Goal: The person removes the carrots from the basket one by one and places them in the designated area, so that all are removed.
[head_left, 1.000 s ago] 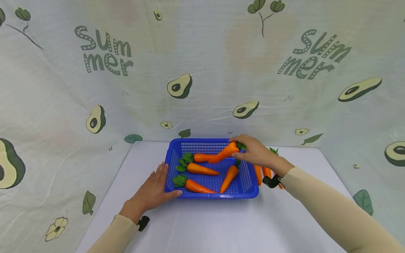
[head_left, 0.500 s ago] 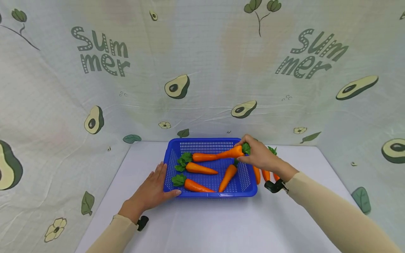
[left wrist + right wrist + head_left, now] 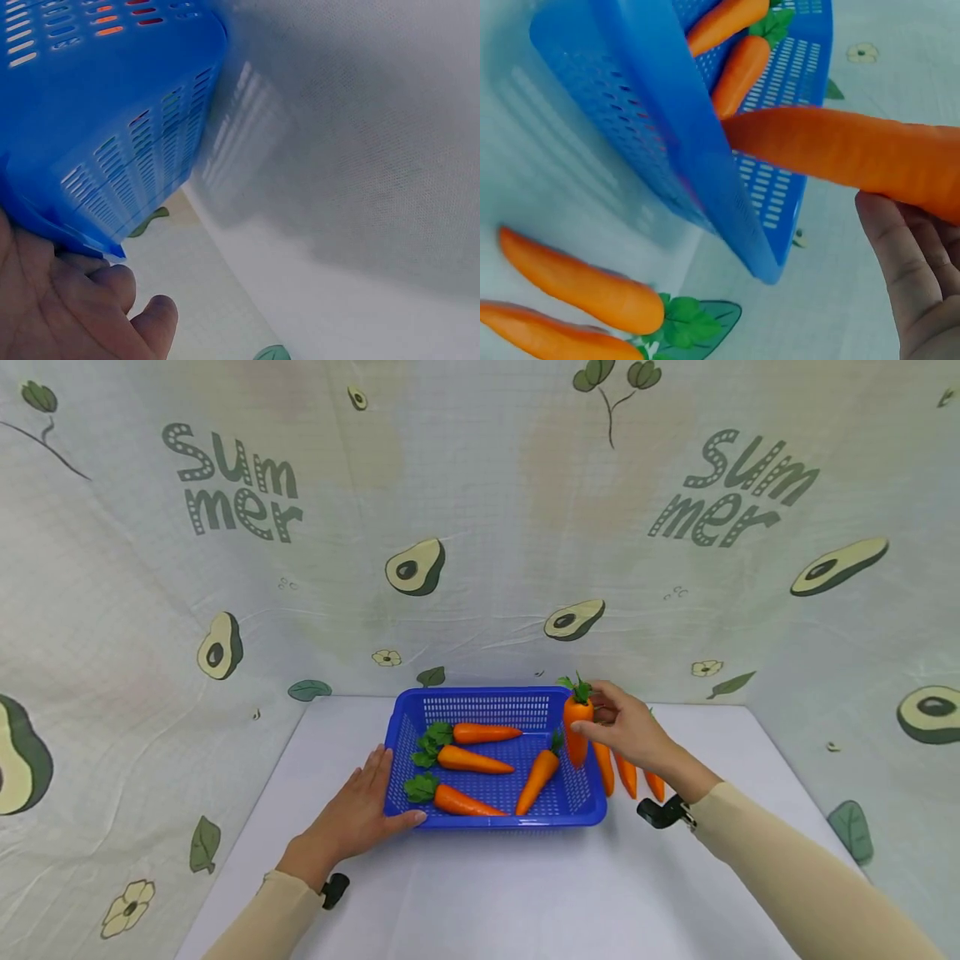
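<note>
Your L hand (image 3: 347, 817) is at the L end of the blue basket (image 3: 495, 822), fingers straight along its outer wall, thumb spread off onto its near rim; blk wrist device (image 3: 335, 891) near-L of basket. In the basket, 3 carrots (image 3: 476, 761) lie roughly parallel, leaves L, tips R. R of those, also in the basket, a 4th carrot (image 3: 537, 783) lies at a slant, leaves toward far side, tip by near rim. At basket's R end the held carrot (image 3: 577, 731) is approx. upright, leaves up, tip down; can't tell tip's height over basket floor. Your R hand (image 3: 633, 731), R of basket, pinches it btwn thumb & fingers. 3 loose carrots (image 3: 626, 774) lie on wht table (image 3: 487, 893) just R of basket, partly hidden by your hand.
</note>
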The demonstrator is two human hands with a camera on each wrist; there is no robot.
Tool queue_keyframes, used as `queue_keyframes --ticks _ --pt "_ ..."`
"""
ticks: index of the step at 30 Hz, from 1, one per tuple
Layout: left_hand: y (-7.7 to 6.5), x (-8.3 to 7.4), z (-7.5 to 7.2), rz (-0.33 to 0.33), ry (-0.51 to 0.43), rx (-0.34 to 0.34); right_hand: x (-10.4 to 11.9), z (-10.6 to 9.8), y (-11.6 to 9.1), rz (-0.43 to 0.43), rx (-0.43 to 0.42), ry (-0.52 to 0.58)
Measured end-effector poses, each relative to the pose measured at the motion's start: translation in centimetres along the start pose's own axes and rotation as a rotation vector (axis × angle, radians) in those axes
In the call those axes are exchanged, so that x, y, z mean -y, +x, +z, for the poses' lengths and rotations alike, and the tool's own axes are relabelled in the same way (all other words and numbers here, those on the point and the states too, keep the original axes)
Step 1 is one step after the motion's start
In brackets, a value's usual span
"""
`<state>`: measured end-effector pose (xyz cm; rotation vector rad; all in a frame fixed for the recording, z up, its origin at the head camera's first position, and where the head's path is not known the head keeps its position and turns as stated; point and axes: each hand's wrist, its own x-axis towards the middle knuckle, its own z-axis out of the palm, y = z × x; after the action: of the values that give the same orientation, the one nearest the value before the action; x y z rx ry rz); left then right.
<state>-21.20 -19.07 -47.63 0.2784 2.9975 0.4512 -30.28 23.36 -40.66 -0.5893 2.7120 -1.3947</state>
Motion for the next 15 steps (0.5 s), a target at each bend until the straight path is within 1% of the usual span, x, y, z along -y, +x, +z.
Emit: queue_keyframes --ticks 3,6,12,15 --pt "0.0 -0.1 0.0 0.002 -0.001 -0.006 -0.4 -0.3 -0.2 0.057 -0.027 0.055" --pt "0.0 -0.1 0.1 0.0 0.0 -0.012 -0.8 -0.7 -0.5 0.112 -0.027 0.107" --pt "0.0 0.1 0.2 0.002 0.011 -0.014 -1.5 -1.7 -1.0 0.146 0.022 0.15" --pt "0.0 0.0 0.2 0.004 0.023 -0.018 -1.7 -2.1 -1.2 0.156 0.009 0.198"
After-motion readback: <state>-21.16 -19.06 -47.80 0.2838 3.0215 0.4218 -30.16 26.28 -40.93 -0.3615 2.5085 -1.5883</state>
